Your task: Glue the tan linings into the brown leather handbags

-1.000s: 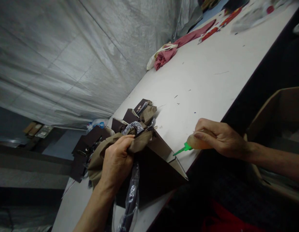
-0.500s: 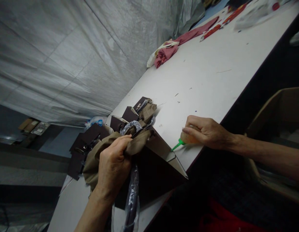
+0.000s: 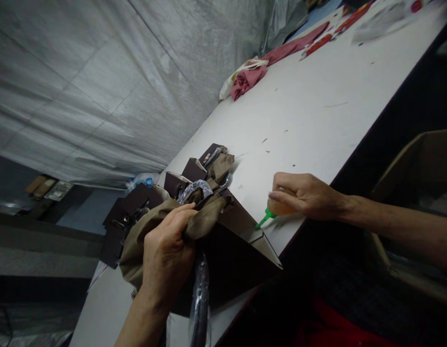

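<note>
The left hand [image 3: 169,246] clutches brown fabric [image 3: 206,220] at the dark bag [image 3: 234,262] on the white table [image 3: 299,111]; the right hand [image 3: 306,195], clasping a squeeze bottle [image 3: 281,208], has moved in, green nozzle [image 3: 265,218] at the bag's edge.

My left hand [image 3: 169,246] pinches the olive-brown cloth [image 3: 209,217] of a dark brown bag [image 3: 237,260], which lies tilted beneath and beside it, its pale-edged opening facing my right hand [image 3: 304,195]. In my right fist sits a squeeze bottle [image 3: 280,206], amber inside, its green nozzle [image 3: 264,219] pointing down at that edge.
</note>
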